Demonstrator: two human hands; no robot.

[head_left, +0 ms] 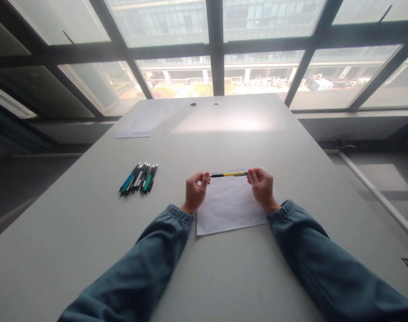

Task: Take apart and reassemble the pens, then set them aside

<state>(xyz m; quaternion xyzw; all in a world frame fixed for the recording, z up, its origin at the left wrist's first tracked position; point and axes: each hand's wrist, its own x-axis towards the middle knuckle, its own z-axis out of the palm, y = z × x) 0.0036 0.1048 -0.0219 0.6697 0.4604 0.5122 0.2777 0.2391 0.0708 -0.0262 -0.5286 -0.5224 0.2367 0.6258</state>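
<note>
You hold the yellow-and-black pen (229, 174) level over the far part of the white sheet (229, 208) on the worktop (190, 150), the fingers of your left hand (195, 191) pinched on one end and those of your right hand (262, 188) on the other. This pen is in hand and not yet set down; the bunch of other pens (138, 180) lies to the left, untouched.

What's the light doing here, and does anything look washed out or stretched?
In the head view, daylight bleaches the windows; there too, the table shows glare at its far end; in the head view again, the sleeves look stretched toward the lower corners, yet the yellow pen shows fairly clearly.
</note>
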